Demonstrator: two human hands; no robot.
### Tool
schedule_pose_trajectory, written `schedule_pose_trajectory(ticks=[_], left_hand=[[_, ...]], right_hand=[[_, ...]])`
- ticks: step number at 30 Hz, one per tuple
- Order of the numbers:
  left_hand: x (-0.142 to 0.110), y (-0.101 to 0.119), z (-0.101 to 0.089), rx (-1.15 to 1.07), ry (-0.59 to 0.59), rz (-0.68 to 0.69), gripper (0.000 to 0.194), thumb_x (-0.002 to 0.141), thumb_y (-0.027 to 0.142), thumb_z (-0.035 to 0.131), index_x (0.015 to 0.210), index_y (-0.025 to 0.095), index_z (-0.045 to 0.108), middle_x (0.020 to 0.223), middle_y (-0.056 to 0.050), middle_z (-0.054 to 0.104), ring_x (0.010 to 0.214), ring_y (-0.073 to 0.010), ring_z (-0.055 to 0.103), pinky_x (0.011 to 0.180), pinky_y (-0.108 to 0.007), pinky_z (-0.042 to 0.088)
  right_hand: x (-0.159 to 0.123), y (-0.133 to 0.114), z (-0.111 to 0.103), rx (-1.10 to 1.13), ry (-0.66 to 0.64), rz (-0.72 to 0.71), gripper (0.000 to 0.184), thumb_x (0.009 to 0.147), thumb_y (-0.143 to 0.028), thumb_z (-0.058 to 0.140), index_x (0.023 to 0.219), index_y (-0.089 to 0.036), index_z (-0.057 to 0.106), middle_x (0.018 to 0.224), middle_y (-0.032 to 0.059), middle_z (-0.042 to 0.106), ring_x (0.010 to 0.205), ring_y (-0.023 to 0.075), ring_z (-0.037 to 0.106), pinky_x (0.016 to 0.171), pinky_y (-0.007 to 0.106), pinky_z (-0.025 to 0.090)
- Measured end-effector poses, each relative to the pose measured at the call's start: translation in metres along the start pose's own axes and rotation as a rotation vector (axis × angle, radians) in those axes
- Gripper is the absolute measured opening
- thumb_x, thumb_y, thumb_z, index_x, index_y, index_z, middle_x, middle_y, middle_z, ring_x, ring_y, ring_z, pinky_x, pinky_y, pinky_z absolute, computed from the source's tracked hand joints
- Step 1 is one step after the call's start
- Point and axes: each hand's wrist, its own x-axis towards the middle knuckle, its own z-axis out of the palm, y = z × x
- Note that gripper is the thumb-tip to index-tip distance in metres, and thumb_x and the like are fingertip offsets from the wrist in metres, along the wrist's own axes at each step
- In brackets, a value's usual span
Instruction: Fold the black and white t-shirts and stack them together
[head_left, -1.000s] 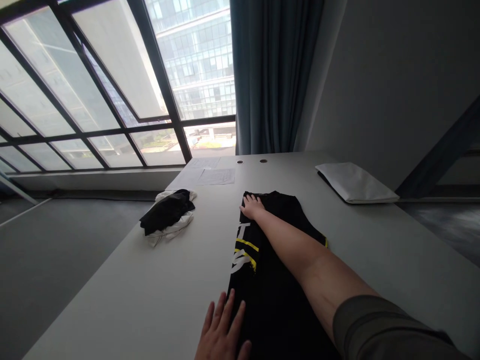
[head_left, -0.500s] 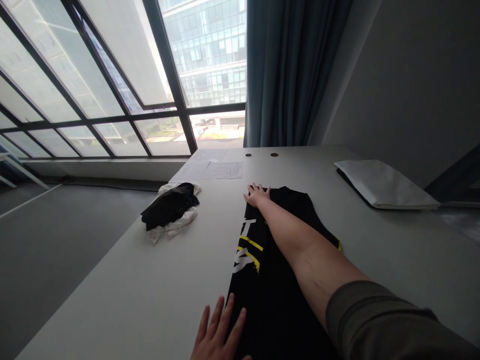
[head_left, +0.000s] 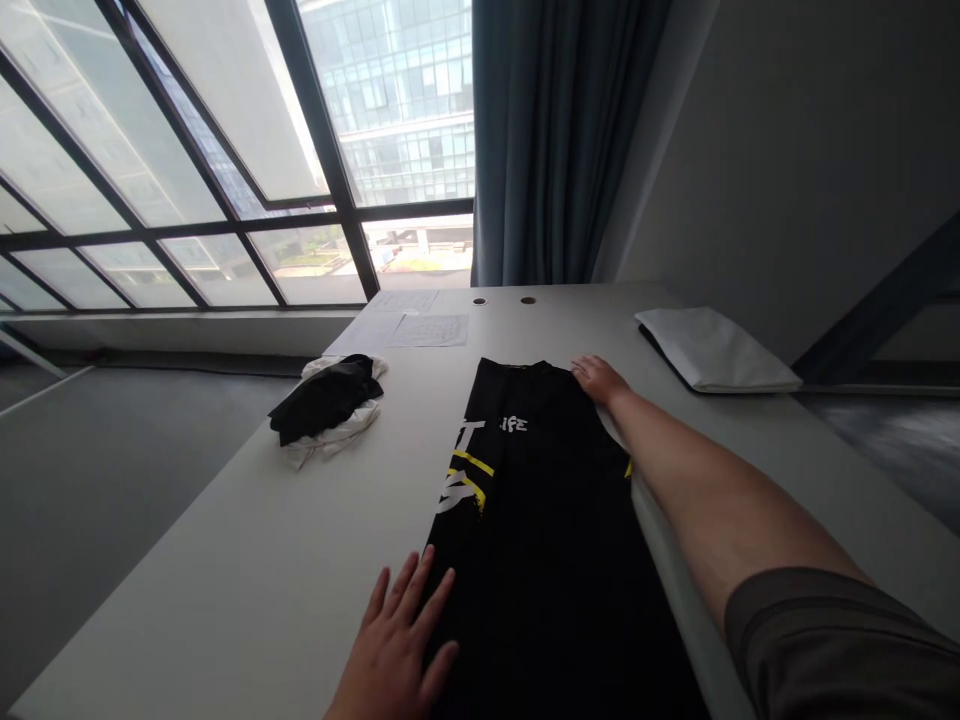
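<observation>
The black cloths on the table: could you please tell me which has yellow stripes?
The black shirt lying flat: yellow stripes run beside its white lettering, while the crumpled black cloth on the left shows none.

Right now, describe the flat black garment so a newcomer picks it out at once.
Start at the blue curtain, come down the white table to the black garment lying flat, left hand at one edge, right hand at its far corner. Unlike the crumpled bundle and folded white item nearby, it bears yellow stripes and white lettering.
</observation>
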Motion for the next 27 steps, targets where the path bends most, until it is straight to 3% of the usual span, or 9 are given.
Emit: schedule_pose_trajectory(ticks=[2,5,10,14,21,27], left_hand=[[0.002,0.0,-0.004,0.003,-0.023,0.021,0.072,0.097,0.044,0.056,0.163,0.031,0.03,0.168,-0.006,0.035,0.152,-0.0309,0.038,0.118,-0.047,0.045],[0.008,0.005,-0.01,-0.021,-0.052,0.074,0.068,0.099,0.042,0.054,0.162,0.032,0.031,0.169,-0.004,0.032,0.155,-0.0311,0.033,0.121,-0.05,0.043],[0.022,0.031,-0.014,-0.099,-0.076,0.106,0.067,0.101,0.041,0.052,0.163,0.026,0.029,0.169,-0.007,0.033,0.155,-0.0276,0.035,0.121,-0.045,0.045],[0.025,0.046,-0.013,-0.123,-0.094,0.11,0.072,0.101,0.044,0.052,0.165,0.025,0.024,0.168,-0.008,0.032,0.155,-0.0269,0.036,0.12,-0.044,0.045],[0.025,0.042,-0.011,-0.123,-0.165,0.145,0.076,0.102,0.046,0.05,0.166,0.027,0.015,0.171,-0.008,0.026,0.155,-0.0286,0.035,0.122,-0.047,0.042],[0.036,0.039,0.0,-0.194,-0.222,0.105,0.075,0.102,0.047,0.049,0.166,0.031,0.013,0.172,-0.006,0.022,0.156,-0.0291,0.032,0.125,-0.051,0.039]], right_hand=[[-0.026,0.036,-0.004,0.008,-0.007,0.009,0.055,0.11,-0.042,0.028,0.155,-0.022,0.053,0.157,0.0126,0.047,0.147,0.0277,0.039,0.125,0.045,0.027],[-0.052,0.058,-0.001,0.044,0.003,-0.023,0.056,0.11,-0.035,0.022,0.158,-0.024,0.047,0.16,0.0074,0.044,0.148,0.0224,0.039,0.125,0.04,0.028],[-0.062,0.05,0.01,0.044,-0.076,-0.144,0.054,0.107,-0.044,0.037,0.16,-0.035,0.042,0.165,0.0004,0.036,0.152,0.0273,0.031,0.126,0.048,0.022],[-0.063,0.045,0.016,0.064,-0.093,-0.166,0.055,0.109,-0.048,0.032,0.163,-0.036,0.037,0.167,-0.0003,0.031,0.154,0.0289,0.027,0.126,0.054,0.019],[-0.056,0.048,0.021,0.084,-0.117,-0.129,0.06,0.108,-0.051,0.029,0.163,-0.031,0.036,0.167,0.0001,0.03,0.157,0.0296,0.02,0.127,0.056,0.017],[-0.048,0.051,0.032,0.086,-0.058,-0.094,0.064,0.105,-0.054,0.034,0.163,-0.027,0.038,0.167,0.0025,0.032,0.156,0.0342,0.021,0.126,0.056,0.021]])
